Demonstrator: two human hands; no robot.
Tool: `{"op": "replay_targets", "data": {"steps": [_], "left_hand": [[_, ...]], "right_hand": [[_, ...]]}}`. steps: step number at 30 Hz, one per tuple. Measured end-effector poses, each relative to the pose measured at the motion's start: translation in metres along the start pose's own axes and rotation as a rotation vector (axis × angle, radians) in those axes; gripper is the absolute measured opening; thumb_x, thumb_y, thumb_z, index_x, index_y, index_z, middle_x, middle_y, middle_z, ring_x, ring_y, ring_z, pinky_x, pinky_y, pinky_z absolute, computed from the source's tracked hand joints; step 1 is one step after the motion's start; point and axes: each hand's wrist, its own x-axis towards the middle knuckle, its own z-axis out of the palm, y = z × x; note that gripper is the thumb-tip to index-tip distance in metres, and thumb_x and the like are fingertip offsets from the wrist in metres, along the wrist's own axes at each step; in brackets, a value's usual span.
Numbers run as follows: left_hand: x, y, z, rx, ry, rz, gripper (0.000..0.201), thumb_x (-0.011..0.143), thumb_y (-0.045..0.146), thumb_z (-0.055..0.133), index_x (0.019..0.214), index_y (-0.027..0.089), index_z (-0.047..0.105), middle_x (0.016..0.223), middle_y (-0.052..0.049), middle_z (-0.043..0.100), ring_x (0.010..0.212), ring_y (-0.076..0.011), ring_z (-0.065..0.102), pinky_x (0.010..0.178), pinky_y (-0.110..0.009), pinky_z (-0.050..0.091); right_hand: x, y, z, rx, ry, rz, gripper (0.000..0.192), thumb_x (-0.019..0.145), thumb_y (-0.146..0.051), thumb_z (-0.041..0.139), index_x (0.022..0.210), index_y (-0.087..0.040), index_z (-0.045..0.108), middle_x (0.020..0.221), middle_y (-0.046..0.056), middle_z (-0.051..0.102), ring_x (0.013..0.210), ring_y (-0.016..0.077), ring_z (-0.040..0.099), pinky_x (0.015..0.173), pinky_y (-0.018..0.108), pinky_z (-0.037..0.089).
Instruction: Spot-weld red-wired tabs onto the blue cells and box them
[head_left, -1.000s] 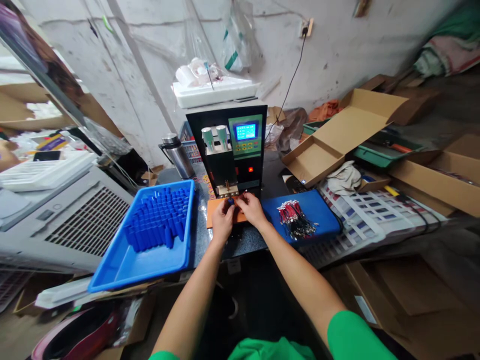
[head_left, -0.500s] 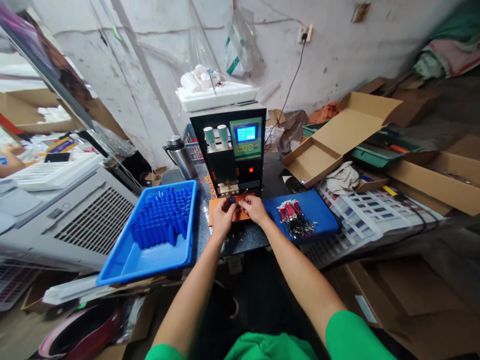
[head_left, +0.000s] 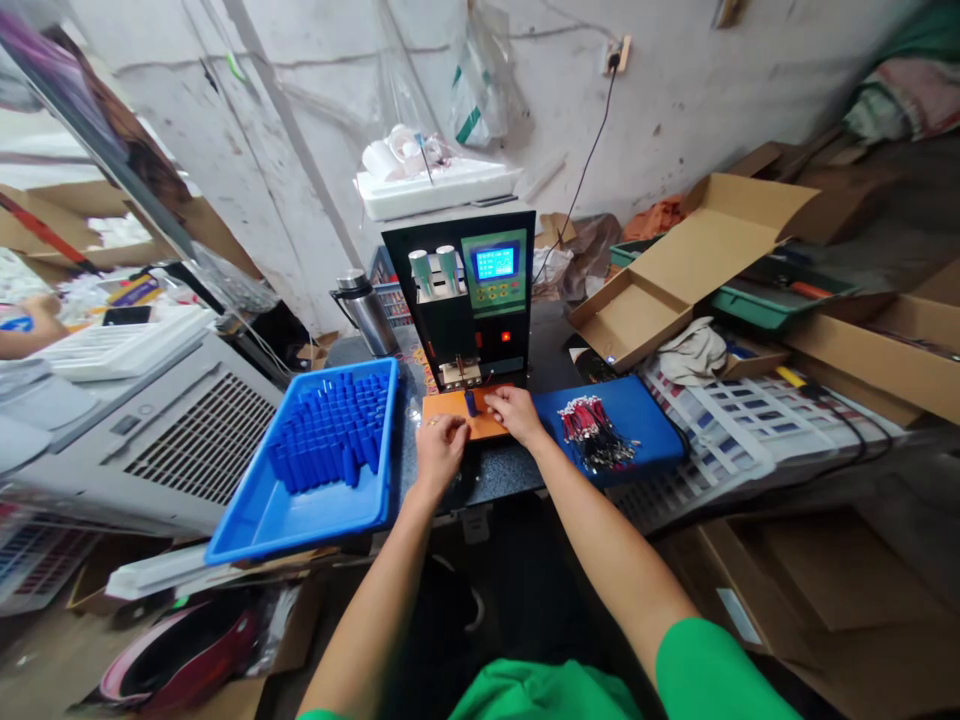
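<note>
A small blue cylindrical cell [head_left: 471, 402] lies on an orange pad [head_left: 450, 408] just below the electrodes of a black spot-welding machine [head_left: 472, 300] with a lit blue screen. My right hand [head_left: 514, 414] rests on the pad with its fingertips pinching the cell from the right. My left hand [head_left: 439, 446] sits lower on the pad's near-left edge, away from the cell, fingers loosely curled and holding nothing. A blue tray [head_left: 262, 515] with several upright blue cells is at my left. A bundle of red and black wires [head_left: 592, 430] lies on a blue mat [head_left: 645, 420] at my right.
A steel flask [head_left: 366, 312] stands left of the machine. Open cardboard boxes [head_left: 675, 270] and a green tray [head_left: 772, 300] crowd the right. A grey vented unit [head_left: 165, 440] sits on the left. Another person's arm [head_left: 30, 325] shows at the far left edge.
My left hand has let go of the cell and drawn back towards me. My right hand stays at the cell, which now lies lower on the pad, off the electrodes.
</note>
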Motion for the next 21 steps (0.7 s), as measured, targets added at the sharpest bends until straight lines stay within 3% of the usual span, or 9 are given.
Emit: {"op": "replay_targets", "data": {"steps": [5,10,17,21], "left_hand": [[0.000,0.001,0.002,-0.020,-0.010,0.011,0.011,0.084,0.026,0.063,0.075,0.020,0.067,0.070,-0.002,0.066,0.067,-0.0169,0.058,0.068,-0.030,0.041],[0.003,0.006,0.006,-0.019,-0.040,-0.044,0.012,0.083,0.027,0.059,0.076,0.019,0.067,0.067,-0.002,0.063,0.064,-0.0162,0.057,0.064,-0.028,0.042],[0.005,0.008,0.012,-0.173,-0.052,-0.066,0.013,0.084,0.029,0.057,0.079,0.019,0.064,0.072,-0.003,0.066,0.064,-0.0160,0.062,0.063,-0.028,0.048],[-0.001,0.006,0.009,-0.228,-0.009,-0.038,0.012,0.085,0.029,0.058,0.087,0.019,0.065,0.087,-0.005,0.067,0.081,-0.0185,0.065,0.075,-0.031,0.053]], "right_hand": [[-0.003,-0.003,-0.002,-0.028,-0.048,-0.040,0.030,0.073,-0.045,0.063,0.060,-0.020,0.056,0.049,-0.004,0.049,0.046,0.0099,0.042,0.048,0.023,0.033],[-0.009,0.001,-0.001,-0.156,-0.183,-0.134,0.021,0.070,-0.036,0.067,0.076,-0.017,0.063,0.070,0.000,0.064,0.061,0.0120,0.054,0.062,0.025,0.044],[-0.012,0.006,0.001,-0.247,-0.170,-0.158,0.018,0.075,-0.036,0.062,0.077,-0.018,0.063,0.070,0.000,0.063,0.062,0.0123,0.054,0.061,0.024,0.044],[-0.011,0.002,0.001,-0.136,-0.119,-0.136,0.020,0.071,-0.038,0.065,0.071,-0.018,0.062,0.068,0.000,0.063,0.061,0.0126,0.055,0.059,0.024,0.044]]}}
